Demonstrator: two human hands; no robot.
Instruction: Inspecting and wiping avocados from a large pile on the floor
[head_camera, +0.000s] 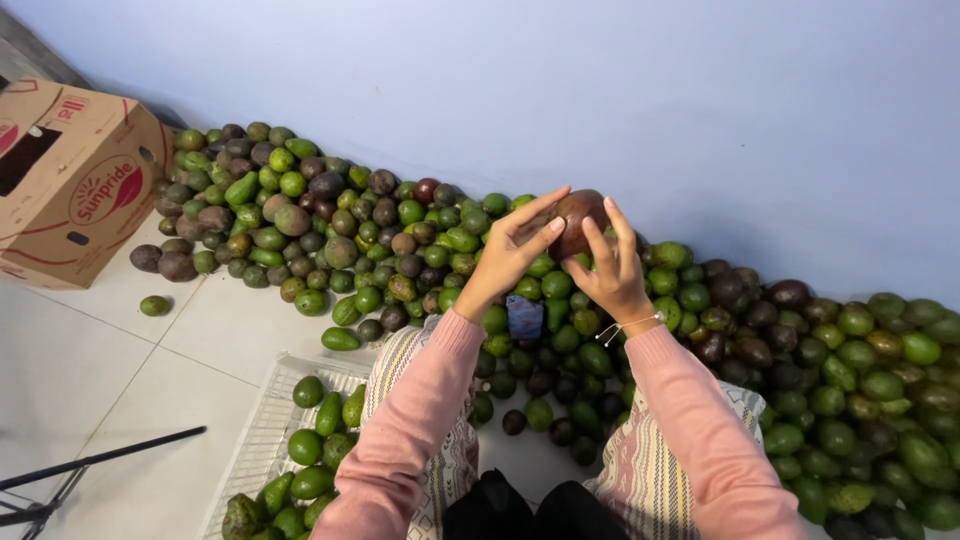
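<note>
White tiled floor (120, 350) along a pale blue wall (600, 90) carries a long heap of avocados (330, 230), green and dark mixed, most of it apparently unsorted. Beside the person's knee, a white wire basket (262, 420) holds only a few green ones. Both hands, left hand (510, 250) and right hand (612, 268), close around one dark brown avocado (580, 215), raised above the heap; skin looks dull, reddish-brown, ripe. Cardboard box (75, 180) stands far left.
</note>
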